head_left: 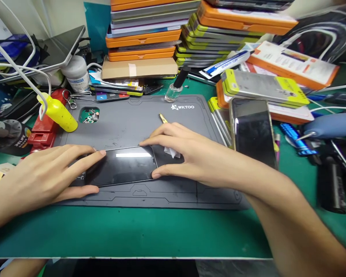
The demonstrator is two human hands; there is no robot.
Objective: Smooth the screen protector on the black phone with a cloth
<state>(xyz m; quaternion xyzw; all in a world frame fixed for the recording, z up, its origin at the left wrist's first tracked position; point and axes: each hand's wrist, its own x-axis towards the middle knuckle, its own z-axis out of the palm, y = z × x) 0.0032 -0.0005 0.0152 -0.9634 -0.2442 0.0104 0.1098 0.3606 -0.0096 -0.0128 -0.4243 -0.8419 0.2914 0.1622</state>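
Note:
A black phone [123, 165] lies screen-up on the grey work mat [138, 115]. My left hand [46, 175] covers the phone's left end, its forefinger stretched over the top edge and its thumb along the bottom edge. My right hand [187, 154] pinches the phone's right end between forefinger and thumb. A small white wipe [173, 152] is tucked under the right palm. Both hands grip the phone by its sides.
A second phone [252, 129] leans at the mat's right. Stacks of orange and yellow-green boxes [190, 34] fill the back. A yellow bottle [60, 113], a glass vial [174, 90], a white jar [76, 73], cables and tools crowd the green table [132, 231].

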